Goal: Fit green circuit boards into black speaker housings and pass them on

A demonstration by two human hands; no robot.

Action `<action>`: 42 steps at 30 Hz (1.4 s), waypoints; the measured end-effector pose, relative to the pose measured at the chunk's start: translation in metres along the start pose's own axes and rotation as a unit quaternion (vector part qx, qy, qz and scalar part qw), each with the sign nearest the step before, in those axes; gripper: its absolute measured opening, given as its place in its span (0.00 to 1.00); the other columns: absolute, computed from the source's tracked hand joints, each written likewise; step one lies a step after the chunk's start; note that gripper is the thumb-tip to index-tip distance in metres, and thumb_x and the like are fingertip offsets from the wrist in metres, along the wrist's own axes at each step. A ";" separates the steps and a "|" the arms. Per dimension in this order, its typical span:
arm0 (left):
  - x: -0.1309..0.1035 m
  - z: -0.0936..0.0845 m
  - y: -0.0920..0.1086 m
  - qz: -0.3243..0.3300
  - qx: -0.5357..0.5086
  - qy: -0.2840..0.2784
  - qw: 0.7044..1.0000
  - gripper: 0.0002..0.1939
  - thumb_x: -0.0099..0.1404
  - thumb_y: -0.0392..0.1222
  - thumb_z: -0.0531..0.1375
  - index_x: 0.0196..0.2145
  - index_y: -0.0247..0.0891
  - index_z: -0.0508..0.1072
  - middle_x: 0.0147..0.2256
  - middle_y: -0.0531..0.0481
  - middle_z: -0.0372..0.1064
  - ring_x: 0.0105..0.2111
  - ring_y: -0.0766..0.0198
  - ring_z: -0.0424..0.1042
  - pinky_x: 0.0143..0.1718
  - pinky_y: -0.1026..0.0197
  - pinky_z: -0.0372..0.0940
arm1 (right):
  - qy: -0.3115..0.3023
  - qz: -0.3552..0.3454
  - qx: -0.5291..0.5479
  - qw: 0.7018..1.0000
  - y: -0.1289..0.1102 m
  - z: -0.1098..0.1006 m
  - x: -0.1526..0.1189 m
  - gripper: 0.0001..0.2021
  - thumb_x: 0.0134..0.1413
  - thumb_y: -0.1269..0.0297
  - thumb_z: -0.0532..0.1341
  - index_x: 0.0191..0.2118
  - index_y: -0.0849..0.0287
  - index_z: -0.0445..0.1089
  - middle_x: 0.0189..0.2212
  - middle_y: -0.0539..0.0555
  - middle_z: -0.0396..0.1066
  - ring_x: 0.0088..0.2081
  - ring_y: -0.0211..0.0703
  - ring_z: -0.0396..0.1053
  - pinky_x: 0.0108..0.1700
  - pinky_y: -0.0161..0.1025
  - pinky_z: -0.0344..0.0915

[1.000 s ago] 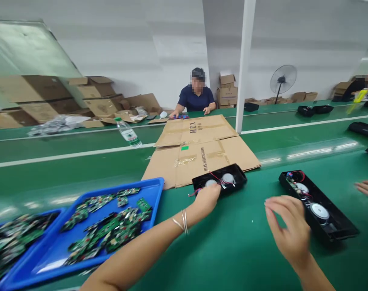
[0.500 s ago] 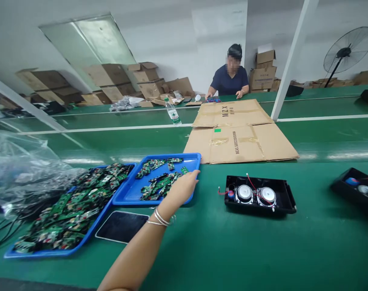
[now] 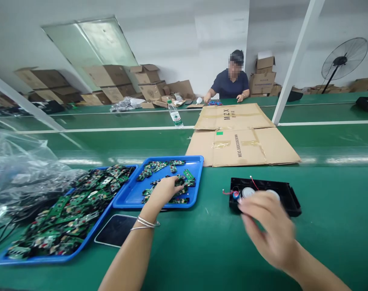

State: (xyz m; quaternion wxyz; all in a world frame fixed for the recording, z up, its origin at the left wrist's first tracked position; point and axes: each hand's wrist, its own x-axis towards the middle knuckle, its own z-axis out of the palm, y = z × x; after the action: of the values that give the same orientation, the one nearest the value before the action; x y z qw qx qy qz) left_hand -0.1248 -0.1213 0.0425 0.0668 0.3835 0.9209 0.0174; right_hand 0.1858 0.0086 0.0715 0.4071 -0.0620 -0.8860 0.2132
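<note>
My left hand (image 3: 164, 192) reaches into the smaller blue tray (image 3: 126, 200), its thumb and fingers closed round a green circuit board (image 3: 180, 181) among several others lying there. Fingertips partly hide that board. To the right, my right hand (image 3: 270, 226) hovers in front of a black speaker housing (image 3: 288, 198), blurred by motion, thumb and fingers apart with nothing visible in them. Inside the housing are two round speakers (image 3: 248, 192), partly covered by the hand. Red wires (image 3: 228, 192) stick out at its left end.
At the left, a longer blue tray (image 3: 89, 242) is heaped with circuit boards, beside clear plastic bags (image 3: 17, 161). A dark-screened phone (image 3: 115, 230) lies before the trays. Flattened cardboard (image 3: 226, 149) and a water bottle (image 3: 175, 115) are farther back. A person (image 3: 232, 83) sits opposite.
My left hand has moved from the tray's right rim left onto the boards inside. My right hand has come into view over the speaker housing. The view has shifted slightly.
</note>
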 end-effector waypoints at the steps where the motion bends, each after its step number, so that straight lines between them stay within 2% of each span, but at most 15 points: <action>1: 0.000 -0.006 0.001 -0.002 -0.011 0.011 1.000 0.09 0.57 0.43 0.57 0.33 0.36 0.71 0.32 0.39 0.74 0.37 0.48 0.72 0.36 0.57 0.62 | -0.052 0.003 -0.026 0.998 0.009 0.018 0.012 0.15 0.56 0.67 0.55 0.50 0.53 0.63 0.43 0.55 0.68 0.43 0.48 0.64 0.44 0.47 0.64; 3: -0.003 -0.020 0.006 0.001 -0.033 0.028 0.999 0.11 0.58 0.45 0.56 0.34 0.35 0.70 0.34 0.39 0.74 0.38 0.49 0.72 0.36 0.57 0.63 | -0.116 0.021 -0.098 0.988 0.024 0.053 0.025 0.18 0.54 0.71 0.55 0.51 0.59 0.60 0.44 0.59 0.67 0.44 0.51 0.62 0.43 0.49 0.63; 5: -0.009 -0.035 0.016 0.028 -0.097 0.030 0.994 0.13 0.59 0.47 0.54 0.35 0.35 0.70 0.37 0.41 0.74 0.39 0.52 0.72 0.38 0.60 0.64 | -0.160 0.025 -0.152 0.975 0.034 0.080 0.025 0.18 0.51 0.76 0.55 0.49 0.61 0.62 0.38 0.59 0.69 0.41 0.53 0.62 0.42 0.52 0.61; 7: -0.020 -0.050 0.030 0.088 -0.252 0.000 0.964 0.15 0.60 0.50 0.54 0.38 0.36 0.69 0.41 0.44 0.73 0.42 0.56 0.71 0.40 0.62 0.64 | -0.164 0.028 -0.155 0.974 0.039 0.095 0.018 0.15 0.51 0.79 0.52 0.45 0.61 0.64 0.32 0.57 0.68 0.37 0.50 0.62 0.41 0.52 0.60; 9: -0.030 -0.062 0.045 0.148 -0.414 -0.074 0.895 0.15 0.59 0.49 0.56 0.40 0.37 0.69 0.42 0.44 0.72 0.44 0.56 0.70 0.42 0.60 0.65 | -0.125 0.055 -0.099 0.986 0.040 0.098 0.013 0.13 0.50 0.80 0.50 0.40 0.61 0.64 0.29 0.56 0.66 0.34 0.47 0.61 0.39 0.48 0.60; 12: -0.041 -0.071 0.063 0.186 -0.520 -0.129 0.823 0.15 0.59 0.45 0.58 0.43 0.36 0.69 0.43 0.43 0.72 0.44 0.54 0.71 0.44 0.57 0.65 | -0.024 0.150 0.054 0.987 0.040 0.090 0.013 0.08 0.50 0.75 0.52 0.38 0.59 0.61 0.31 0.54 0.62 0.34 0.43 0.61 0.36 0.42 0.62; 16: -0.040 -0.067 0.075 0.209 -0.605 -0.208 0.740 0.18 0.58 0.44 0.60 0.44 0.34 0.69 0.44 0.39 0.71 0.42 0.50 0.71 0.42 0.51 0.66 | 0.119 0.236 0.242 0.933 0.041 0.078 0.021 0.04 0.53 0.67 0.55 0.36 0.56 0.60 0.30 0.50 0.59 0.32 0.39 0.61 0.35 0.38 0.63; 18: -0.036 -0.062 0.079 0.212 -0.627 -0.226 0.715 0.17 0.58 0.44 0.60 0.44 0.33 0.69 0.42 0.39 0.71 0.41 0.50 0.72 0.41 0.52 0.66 | 0.157 0.249 0.295 0.909 0.042 0.074 0.024 0.03 0.53 0.65 0.56 0.35 0.56 0.61 0.31 0.50 0.61 0.32 0.38 0.61 0.35 0.38 0.63; 23: -0.026 -0.046 0.096 0.207 -0.643 -0.185 0.714 0.12 0.58 0.45 0.59 0.38 0.34 0.70 0.27 0.51 0.69 0.29 0.63 0.72 0.32 0.63 0.64 | 0.136 0.290 0.367 0.873 0.042 0.067 0.030 0.05 0.51 0.61 0.60 0.32 0.57 0.66 0.31 0.52 0.66 0.33 0.40 0.65 0.33 0.37 0.64; 27: -0.021 -0.032 0.115 0.164 -0.673 -0.199 0.693 0.13 0.59 0.49 0.57 0.35 0.36 0.64 0.24 0.58 0.61 0.15 0.72 0.65 0.19 0.67 0.57 | 0.125 0.319 0.397 0.851 0.045 0.065 0.031 0.07 0.51 0.60 0.60 0.34 0.57 0.68 0.28 0.51 0.69 0.31 0.40 0.67 0.32 0.36 0.65; 29: -0.020 -0.028 0.122 0.159 -0.658 -0.181 0.714 0.14 0.59 0.49 0.57 0.36 0.36 0.64 0.23 0.58 0.61 0.13 0.74 0.61 0.17 0.67 0.54 | 0.127 0.319 0.377 0.860 0.048 0.063 0.031 0.07 0.52 0.60 0.59 0.34 0.57 0.69 0.26 0.50 0.68 0.29 0.38 0.66 0.32 0.36 0.64; 32: -0.020 -0.025 0.124 0.150 -0.574 -0.133 0.794 0.18 0.55 0.46 0.60 0.41 0.34 0.66 0.25 0.56 0.65 0.17 0.72 0.61 0.21 0.66 0.58 | 0.111 0.312 0.330 0.884 0.053 0.062 0.031 0.08 0.53 0.59 0.58 0.32 0.57 0.70 0.26 0.50 0.69 0.29 0.38 0.65 0.33 0.35 0.63; 35: -0.021 -0.025 0.121 0.155 -0.478 -0.108 0.858 0.25 0.55 0.42 0.60 0.51 0.37 0.64 0.39 0.47 0.69 0.25 0.67 0.67 0.28 0.63 0.64 | 0.098 0.312 0.295 0.898 0.058 0.061 0.032 0.10 0.53 0.58 0.57 0.32 0.58 0.70 0.28 0.52 0.70 0.31 0.40 0.66 0.33 0.36 0.63; 38: -0.023 -0.025 0.119 0.180 -0.453 -0.105 0.867 0.26 0.58 0.40 0.55 0.55 0.40 0.60 0.45 0.46 0.68 0.29 0.66 0.69 0.33 0.61 0.66 | 0.076 0.304 0.264 0.912 0.060 0.060 0.032 0.10 0.54 0.58 0.57 0.32 0.58 0.70 0.29 0.53 0.71 0.32 0.41 0.67 0.34 0.36 0.64; 42: -0.025 -0.026 0.120 0.190 -0.466 -0.111 0.857 0.20 0.58 0.42 0.56 0.49 0.40 0.62 0.33 0.51 0.70 0.28 0.63 0.70 0.30 0.61 0.66 | 0.026 0.273 0.167 0.947 0.064 0.059 0.034 0.08 0.52 0.61 0.58 0.32 0.58 0.71 0.26 0.52 0.71 0.28 0.41 0.67 0.33 0.38 0.64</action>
State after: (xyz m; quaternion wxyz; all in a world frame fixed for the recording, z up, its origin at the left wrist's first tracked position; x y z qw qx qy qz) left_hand -0.0262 -0.0536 0.0810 0.3352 0.4744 0.7010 0.4138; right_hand 0.1157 0.0567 0.0336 0.3604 -0.2384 -0.7762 0.4592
